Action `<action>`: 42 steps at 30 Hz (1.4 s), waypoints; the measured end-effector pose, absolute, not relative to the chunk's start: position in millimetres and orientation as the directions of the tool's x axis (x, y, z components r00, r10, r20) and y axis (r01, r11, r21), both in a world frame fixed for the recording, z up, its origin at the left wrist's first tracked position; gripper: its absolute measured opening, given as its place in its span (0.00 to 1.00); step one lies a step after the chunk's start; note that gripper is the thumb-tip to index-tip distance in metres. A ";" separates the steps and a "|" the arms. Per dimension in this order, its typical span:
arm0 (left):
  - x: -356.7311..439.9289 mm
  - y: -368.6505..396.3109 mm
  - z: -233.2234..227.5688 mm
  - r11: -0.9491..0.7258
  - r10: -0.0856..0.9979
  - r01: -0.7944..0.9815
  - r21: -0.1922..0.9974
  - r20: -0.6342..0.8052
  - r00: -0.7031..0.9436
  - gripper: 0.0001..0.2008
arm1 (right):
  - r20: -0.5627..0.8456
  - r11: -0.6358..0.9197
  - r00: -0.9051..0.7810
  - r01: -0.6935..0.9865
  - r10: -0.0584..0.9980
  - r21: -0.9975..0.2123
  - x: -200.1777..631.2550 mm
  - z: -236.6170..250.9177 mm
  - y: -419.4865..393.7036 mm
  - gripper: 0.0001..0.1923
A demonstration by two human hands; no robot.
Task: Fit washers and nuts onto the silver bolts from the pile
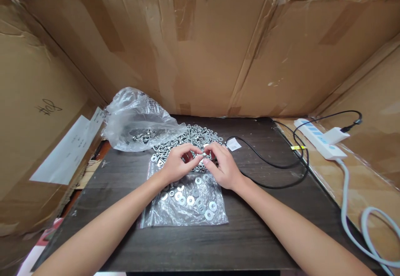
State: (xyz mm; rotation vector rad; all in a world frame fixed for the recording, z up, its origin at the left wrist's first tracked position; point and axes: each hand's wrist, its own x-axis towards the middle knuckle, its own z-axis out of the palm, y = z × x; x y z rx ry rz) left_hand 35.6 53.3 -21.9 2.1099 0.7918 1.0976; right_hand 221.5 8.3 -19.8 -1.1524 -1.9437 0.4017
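Note:
My left hand (pixel 179 163) and my right hand (pixel 223 166) meet above the near edge of a pile of bolts, nuts and washers (pixel 175 142). Thumb and fingers of both hands are pinched on a small metal bolt (pixel 204 156) between them. The fingertips cover part of it, so whether a nut or washer sits on it is unclear. Below the hands lies a clear plastic bag (pixel 184 213) with several flat washers (pixel 190 201) on or in it. A larger clear bag (pixel 137 113) lies behind my left hand, with more bolts inside its mouth.
Cardboard walls (pixel 200 59) surround the dark tabletop (pixel 250 230) at the back and sides. To the right, a black cable (pixel 281 165) loops across the table toward a white power strip (pixel 318 138). A small white paper (pixel 233 144) lies beside the pile.

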 end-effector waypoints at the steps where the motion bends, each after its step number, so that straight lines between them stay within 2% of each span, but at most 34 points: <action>1: 35.8 52.9 -21.6 -0.612 0.744 0.212 0.762 0.463 0.483 0.05 | 0.495 0.549 -0.270 0.587 0.826 -0.595 221.7 -20.2 8.5 0.07; 5: 36.5 51.2 -22.0 -0.625 0.717 0.179 0.760 0.468 0.517 0.04 | 0.502 0.581 -0.319 0.605 0.804 -0.544 221.3 -23.6 9.4 0.09; 8: 36.3 50.0 -22.6 -0.701 0.660 0.175 0.691 0.536 0.527 0.04 | 0.499 0.561 -0.288 0.596 0.817 -0.575 220.9 -25.2 9.5 0.11; 12: 36.1 46.9 -21.1 -0.850 0.510 0.213 0.481 0.653 0.559 0.05 | 0.475 0.527 -0.244 0.532 0.845 -0.663 219.4 -24.2 9.0 0.14; 16: 34.8 44.9 -17.3 -0.946 0.309 0.269 0.180 0.749 0.587 0.04 | 0.467 0.516 -0.228 0.483 0.854 -0.708 214.6 -23.8 7.1 0.21; 19: 31.3 46.2 -14.4 -0.967 0.166 0.254 0.001 0.762 0.626 0.06 | 0.353 0.394 -0.175 0.425 0.919 -0.815 211.9 -24.7 6.2 0.23; 22: 27.7 47.7 -13.4 -0.966 0.098 0.243 -0.091 0.740 0.665 0.06 | 0.235 0.280 -0.161 0.385 0.959 -0.879 211.8 -26.5 7.3 0.23; 25: 28.0 47.2 -14.8 -0.964 0.081 0.239 -0.120 0.720 0.689 0.06 | 0.180 0.221 -0.142 0.375 0.973 -0.900 212.7 -29.1 9.7 0.23; 27: 31.0 46.3 -16.3 -0.970 0.125 0.239 -0.051 0.735 0.666 0.05 | 0.139 0.179 -0.130 0.386 0.982 -0.905 213.1 -30.3 10.6 0.25; 28: 33.0 46.0 -17.1 -0.970 0.191 0.239 0.042 0.741 0.644 0.05 | 0.127 0.165 -0.121 0.394 0.984 -0.904 213.2 -30.2 10.6 0.27; 30: 37.1 46.5 -18.3 -0.908 0.417 0.242 0.341 0.698 0.583 0.04 | 0.151 0.182 -0.106 0.408 0.983 -0.895 213.8 -28.6 9.8 0.29; 31: 38.7 47.4 -18.6 -0.825 0.549 0.239 0.512 0.631 0.548 0.04 | 0.190 0.216 -0.104 0.419 0.976 -0.882 214.3 -27.1 9.1 0.28; 33: 40.2 51.0 -18.5 -0.588 0.751 0.198 0.784 0.438 0.494 0.06 | 0.295 0.315 -0.116 0.455 0.948 -0.833 215.9 -23.2 7.5 0.24; 34: 40.0 53.3 -18.2 -0.471 0.803 0.162 0.867 0.345 0.486 0.08 | 0.347 0.366 -0.133 0.481 0.928 -0.796 216.8 -21.2 6.8 0.21; 37: 37.2 59.6 -16.5 -0.229 0.818 0.064 0.971 0.157 0.554 0.10 | 0.469 0.502 -0.220 0.579 0.855 -0.643 219.5 -16.4 6.0 0.10; 42: 34.1 59.6 -12.9 -0.110 0.732 0.079 0.991 0.027 0.681 0.10 | 0.578 0.634 -0.355 0.662 0.734 -0.399 221.0 -14.4 6.7 0.10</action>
